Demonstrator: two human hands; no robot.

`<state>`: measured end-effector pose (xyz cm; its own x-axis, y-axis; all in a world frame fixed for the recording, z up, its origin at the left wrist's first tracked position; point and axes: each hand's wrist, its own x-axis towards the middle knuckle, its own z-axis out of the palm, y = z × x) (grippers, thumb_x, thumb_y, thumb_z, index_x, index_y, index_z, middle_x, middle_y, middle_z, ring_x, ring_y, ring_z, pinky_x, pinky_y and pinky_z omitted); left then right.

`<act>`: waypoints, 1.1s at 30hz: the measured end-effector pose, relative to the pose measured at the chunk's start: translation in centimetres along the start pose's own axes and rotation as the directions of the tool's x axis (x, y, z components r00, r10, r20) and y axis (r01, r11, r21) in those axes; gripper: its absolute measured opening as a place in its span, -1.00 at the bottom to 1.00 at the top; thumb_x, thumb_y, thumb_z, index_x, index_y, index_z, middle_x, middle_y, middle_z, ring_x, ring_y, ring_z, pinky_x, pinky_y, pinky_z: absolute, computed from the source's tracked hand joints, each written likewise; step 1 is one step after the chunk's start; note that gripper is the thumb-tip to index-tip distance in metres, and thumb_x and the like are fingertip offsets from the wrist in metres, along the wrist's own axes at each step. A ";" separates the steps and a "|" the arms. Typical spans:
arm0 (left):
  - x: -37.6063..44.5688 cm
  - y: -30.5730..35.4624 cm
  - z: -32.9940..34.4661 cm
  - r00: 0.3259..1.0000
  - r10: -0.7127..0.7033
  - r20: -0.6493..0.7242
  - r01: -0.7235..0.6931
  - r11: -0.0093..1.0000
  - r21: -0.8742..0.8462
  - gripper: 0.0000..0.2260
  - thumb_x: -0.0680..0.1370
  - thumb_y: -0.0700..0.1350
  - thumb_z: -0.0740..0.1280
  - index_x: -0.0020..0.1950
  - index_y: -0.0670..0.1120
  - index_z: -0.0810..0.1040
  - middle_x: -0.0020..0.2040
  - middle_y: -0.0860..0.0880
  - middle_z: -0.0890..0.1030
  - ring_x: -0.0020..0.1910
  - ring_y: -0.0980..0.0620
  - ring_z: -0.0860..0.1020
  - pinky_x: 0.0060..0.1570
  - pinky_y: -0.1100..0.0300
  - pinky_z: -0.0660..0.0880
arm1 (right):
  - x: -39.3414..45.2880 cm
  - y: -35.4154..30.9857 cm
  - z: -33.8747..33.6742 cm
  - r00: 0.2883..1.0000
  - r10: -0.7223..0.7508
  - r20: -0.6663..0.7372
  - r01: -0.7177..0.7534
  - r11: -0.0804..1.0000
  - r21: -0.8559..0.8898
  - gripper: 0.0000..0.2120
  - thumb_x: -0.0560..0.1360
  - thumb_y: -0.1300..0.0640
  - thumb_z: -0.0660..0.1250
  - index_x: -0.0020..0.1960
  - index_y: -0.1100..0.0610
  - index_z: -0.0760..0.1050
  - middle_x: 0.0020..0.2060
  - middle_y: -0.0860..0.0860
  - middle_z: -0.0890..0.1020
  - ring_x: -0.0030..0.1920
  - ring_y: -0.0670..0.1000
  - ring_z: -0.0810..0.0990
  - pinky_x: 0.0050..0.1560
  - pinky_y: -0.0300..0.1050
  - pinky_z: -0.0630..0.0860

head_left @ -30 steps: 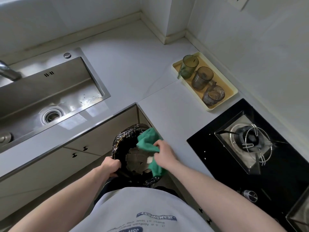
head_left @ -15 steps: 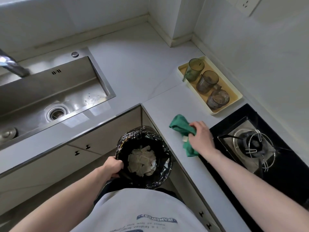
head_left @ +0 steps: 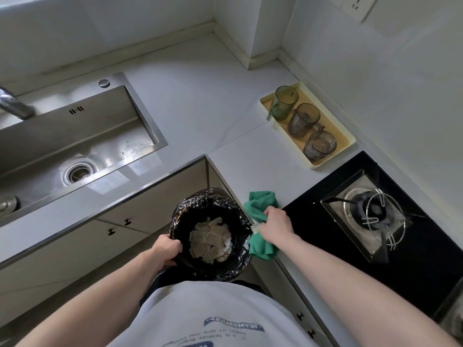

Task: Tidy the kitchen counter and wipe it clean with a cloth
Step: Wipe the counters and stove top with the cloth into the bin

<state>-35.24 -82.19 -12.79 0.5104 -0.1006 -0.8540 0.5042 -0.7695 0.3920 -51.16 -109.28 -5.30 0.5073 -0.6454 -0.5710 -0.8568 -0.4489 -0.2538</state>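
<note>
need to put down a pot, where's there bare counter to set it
Bare: the corner stretch between sink and yellow tray. Crowded: the strip between bin and stove, where the right hand grips the green cloth.

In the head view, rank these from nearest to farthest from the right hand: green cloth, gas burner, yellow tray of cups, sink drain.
From the right hand:
1. Green cloth, gripped in that hand at the counter edge.
2. Gas burner, on the black hob to its right.
3. Yellow tray of cups, beyond, by the wall.
4. Sink drain, far left in the steel sink.
</note>
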 end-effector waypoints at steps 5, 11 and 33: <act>0.2 0.4 0.1 1.000 -0.008 -0.001 0.008 1.000 0.006 -0.82 0.36 -0.35 0.28 -0.09 -0.25 0.61 -0.22 -0.23 0.63 -0.30 -0.24 0.64 -0.42 0.06 0.59 | -1.6 -4.1 3.1 0.970 -0.085 0.226 0.033 0.974 0.224 -0.62 0.42 0.13 0.38 0.23 0.00 0.57 0.15 0.03 0.64 0.08 0.06 0.61 0.10 -0.12 0.55; 0.1 0.3 0.3 1.000 0.004 -0.010 -0.004 0.999 0.032 -0.82 0.38 -0.36 0.30 -0.08 -0.29 0.62 -0.20 -0.23 0.64 -0.31 -0.19 0.64 -0.45 0.12 0.57 | -3.1 -5.3 2.3 0.973 -0.177 0.151 0.117 0.933 0.340 -0.85 0.43 0.14 0.37 -0.02 -0.04 0.57 -0.14 -0.05 0.64 -0.11 0.00 0.62 -0.18 -0.14 0.51; -1.0 0.4 0.3 0.999 0.002 0.041 -0.002 1.000 0.006 -0.79 0.38 -0.35 0.26 -0.04 -0.29 0.60 -0.17 -0.26 0.64 -0.30 -0.24 0.66 -0.42 0.07 0.58 | -1.4 2.3 -1.0 0.999 -0.043 -0.033 0.044 0.999 0.028 -0.57 0.52 0.15 0.32 0.38 0.06 0.56 0.30 0.05 0.56 0.27 0.15 0.58 0.33 -0.01 0.49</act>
<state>-35.78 -82.58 -11.91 0.4824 -0.1281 -0.8665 0.4984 -0.7734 0.3918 -53.74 -109.99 -4.28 0.5462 -0.6459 -0.5333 -0.8361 -0.4591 -0.3003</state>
